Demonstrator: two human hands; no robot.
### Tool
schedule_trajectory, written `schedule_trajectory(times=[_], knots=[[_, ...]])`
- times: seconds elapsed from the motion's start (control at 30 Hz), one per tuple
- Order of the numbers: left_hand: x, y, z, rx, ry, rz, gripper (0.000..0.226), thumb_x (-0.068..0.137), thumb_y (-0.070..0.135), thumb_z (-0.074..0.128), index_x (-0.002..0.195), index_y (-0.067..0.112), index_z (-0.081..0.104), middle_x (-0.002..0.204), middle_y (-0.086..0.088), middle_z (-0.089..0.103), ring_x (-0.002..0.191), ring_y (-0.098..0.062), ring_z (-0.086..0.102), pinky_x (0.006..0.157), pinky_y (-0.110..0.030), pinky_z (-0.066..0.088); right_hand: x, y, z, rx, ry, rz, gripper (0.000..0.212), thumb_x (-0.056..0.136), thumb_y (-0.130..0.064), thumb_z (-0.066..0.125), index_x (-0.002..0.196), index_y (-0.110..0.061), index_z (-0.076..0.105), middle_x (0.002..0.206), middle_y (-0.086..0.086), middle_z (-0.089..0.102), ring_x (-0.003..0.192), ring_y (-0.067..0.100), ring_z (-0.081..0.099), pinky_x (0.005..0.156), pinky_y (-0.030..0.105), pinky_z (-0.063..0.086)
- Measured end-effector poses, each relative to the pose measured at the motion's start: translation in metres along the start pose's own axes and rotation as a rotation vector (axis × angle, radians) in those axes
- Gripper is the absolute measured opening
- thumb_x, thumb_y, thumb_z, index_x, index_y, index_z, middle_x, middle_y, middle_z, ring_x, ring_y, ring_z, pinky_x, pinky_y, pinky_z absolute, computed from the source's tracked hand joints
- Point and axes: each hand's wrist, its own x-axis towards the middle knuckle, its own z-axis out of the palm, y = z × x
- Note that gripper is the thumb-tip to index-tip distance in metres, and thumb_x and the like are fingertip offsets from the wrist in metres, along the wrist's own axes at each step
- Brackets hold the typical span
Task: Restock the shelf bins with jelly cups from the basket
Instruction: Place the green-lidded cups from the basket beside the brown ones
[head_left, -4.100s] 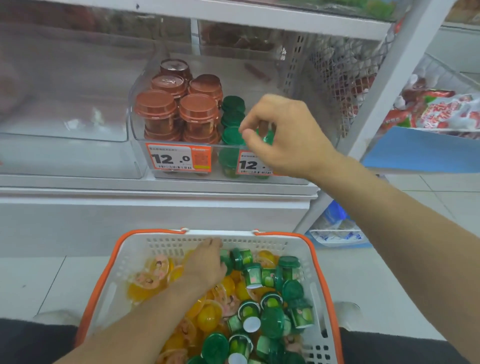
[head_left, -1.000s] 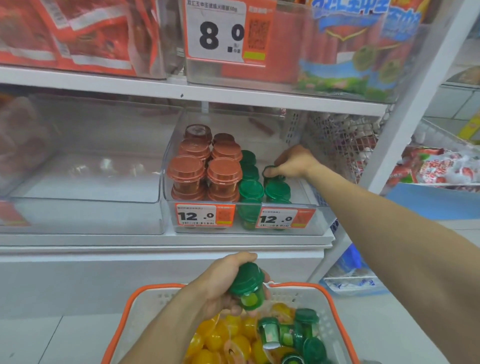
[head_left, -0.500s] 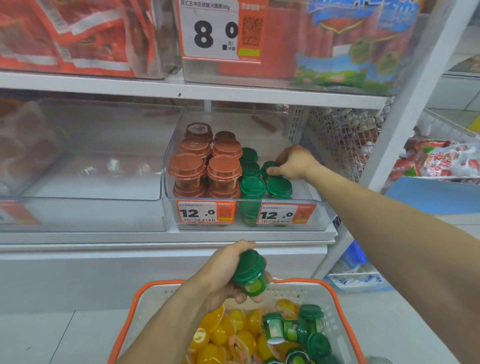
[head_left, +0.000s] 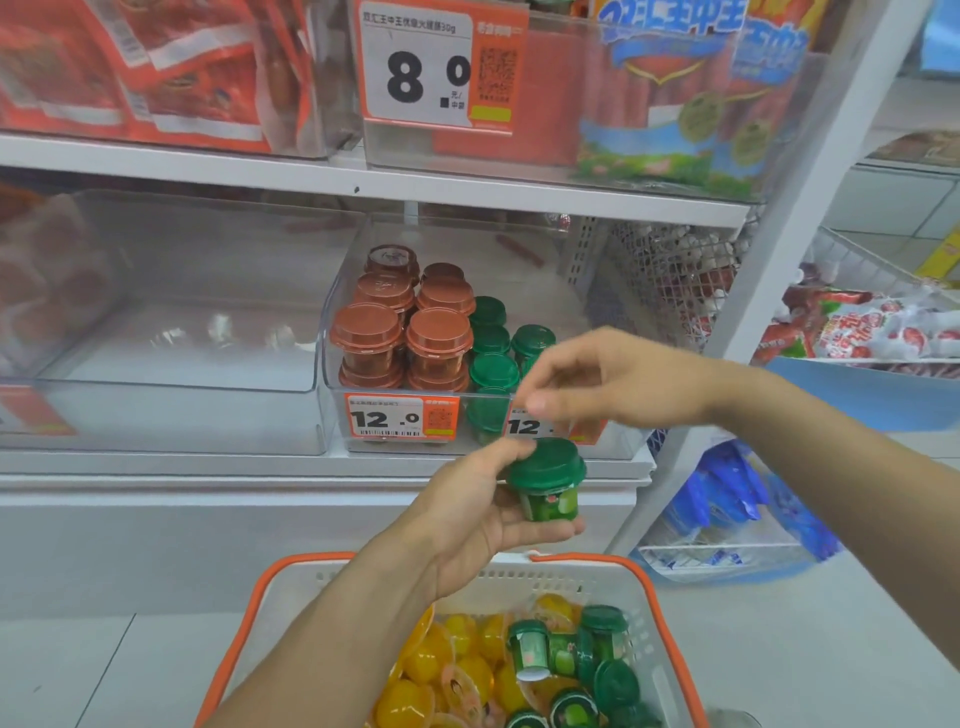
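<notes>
My left hand (head_left: 475, 514) holds a green-lidded jelly cup (head_left: 548, 480) upright in front of the shelf edge, above the basket. My right hand (head_left: 608, 382) hovers just above that cup, fingers loosely spread and empty. The clear shelf bin (head_left: 337, 415) behind holds stacked brown-lidded cups (head_left: 405, 327) on its left and green-lidded cups (head_left: 493, 353) on its right. The white basket with an orange rim (head_left: 249, 618) sits below, filled with yellow jelly cups (head_left: 447, 665) and more green cups (head_left: 582, 665).
An empty clear bin (head_left: 171, 364) stands left of the stocked one. The shelf above carries red snack packs (head_left: 171, 67) and a price tag (head_left: 436, 67). A white upright post (head_left: 779, 244) and wire rack with packets (head_left: 878, 322) are to the right.
My right hand has left the bin's green cups and pulled back toward me, empty. My left hand has lifted its green cup higher, up to meet the right hand.
</notes>
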Motion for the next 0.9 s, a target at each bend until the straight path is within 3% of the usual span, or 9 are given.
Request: schedule_trajectory(times=[0.07, 0.13, 0.27, 0.37, 0.53, 0.6, 0.7, 0.83, 0.9], knots=[[-0.003, 0.001, 0.006, 0.066, -0.017, 0.025, 0.031, 0.100, 0.025, 0.053, 0.118, 0.002, 0.064, 0.100, -0.021, 0.073, 0.083, -0.043, 0.072, 0.057, -0.031, 0.060, -0.012, -0.001, 0.005, -0.110, -0.056, -0.026, 0.037, 0.083, -0.045, 0.072, 0.112, -0.023, 0.070, 0.104, -0.008, 0.071, 0.082, 0.010, 0.066, 0.075, 0.032, 0.057], [-0.005, 0.004, 0.011, 0.137, -0.002, 0.057, 0.032, 0.100, 0.028, 0.052, 0.117, 0.003, 0.064, 0.094, -0.020, 0.073, 0.078, -0.038, 0.071, 0.050, -0.028, 0.054, -0.017, 0.000, 0.005, -0.201, -0.037, -0.040, 0.041, 0.078, -0.049, 0.075, 0.112, -0.027, 0.071, 0.100, -0.016, 0.069, 0.083, 0.010, 0.065, 0.081, 0.035, 0.055], [-0.006, 0.007, 0.017, 0.232, 0.123, 0.137, 0.035, 0.098, 0.039, 0.054, 0.108, 0.009, 0.067, 0.083, -0.018, 0.069, 0.068, -0.030, 0.061, 0.042, -0.025, 0.033, -0.024, 0.001, 0.005, -0.022, 0.006, -0.101, 0.039, 0.080, -0.033, 0.079, 0.115, -0.018, 0.071, 0.096, -0.003, 0.072, 0.077, 0.015, 0.066, 0.075, 0.031, 0.056], [-0.005, 0.009, 0.020, 0.203, 0.176, 0.178, 0.045, 0.098, 0.051, 0.049, 0.105, 0.011, 0.069, 0.084, -0.019, 0.069, 0.074, -0.030, 0.060, 0.039, -0.020, 0.034, -0.025, -0.002, 0.009, 0.123, 0.061, -0.156, 0.047, 0.075, -0.029, 0.080, 0.117, -0.013, 0.069, 0.095, 0.009, 0.072, 0.072, 0.013, 0.061, 0.068, 0.021, 0.052], [-0.002, 0.016, 0.015, 0.107, 0.156, 0.196, 0.066, 0.104, 0.051, 0.030, 0.108, -0.003, 0.067, 0.084, -0.025, 0.070, 0.060, -0.031, 0.062, 0.044, -0.028, 0.038, -0.007, 0.003, 0.004, 0.292, 0.446, -0.126, 0.013, 0.082, -0.011, 0.079, 0.089, -0.001, 0.075, 0.081, 0.018, 0.073, 0.068, 0.018, 0.064, 0.068, 0.028, 0.055], [0.000, 0.016, 0.007, 0.116, 0.191, 0.154, 0.058, 0.104, 0.043, 0.033, 0.105, -0.004, 0.068, 0.090, -0.023, 0.073, 0.067, -0.030, 0.067, 0.050, -0.030, 0.041, 0.013, 0.016, -0.004, 0.491, 0.610, -0.027, 0.018, 0.085, -0.015, 0.076, 0.090, 0.003, 0.074, 0.085, 0.021, 0.072, 0.073, 0.025, 0.062, 0.076, 0.039, 0.055], [0.006, 0.010, -0.004, 0.114, 0.257, 0.093, 0.042, 0.103, 0.031, 0.039, 0.098, 0.001, 0.067, 0.088, -0.016, 0.075, 0.069, -0.028, 0.068, 0.051, -0.030, 0.043, 0.055, 0.041, -0.020, 0.704, 0.789, 0.151, 0.028, 0.081, -0.024, 0.078, 0.093, 0.001, 0.074, 0.097, 0.021, 0.074, 0.081, 0.028, 0.065, 0.076, 0.037, 0.056], [0.014, 0.006, -0.010, 0.112, 0.283, 0.037, 0.031, 0.101, 0.025, 0.043, 0.092, 0.005, 0.066, 0.082, -0.012, 0.074, 0.064, -0.025, 0.066, 0.052, -0.029, 0.044, 0.108, 0.065, -0.039, 0.311, 0.963, 0.350, 0.039, 0.076, -0.042, 0.080, 0.088, -0.005, 0.072, 0.094, 0.013, 0.074, 0.089, 0.028, 0.070, 0.089, 0.045, 0.057], [0.018, 0.005, -0.013, 0.112, 0.284, 0.018, 0.030, 0.100, 0.024, 0.044, 0.092, 0.005, 0.066, 0.081, -0.012, 0.074, 0.063, -0.024, 0.065, 0.053, -0.030, 0.044, 0.130, 0.074, -0.044, 0.063, 0.921, 0.462, 0.040, 0.083, -0.047, 0.074, 0.070, -0.010, 0.064, 0.084, 0.010, 0.070, 0.080, 0.024, 0.066, 0.084, 0.035, 0.057]])
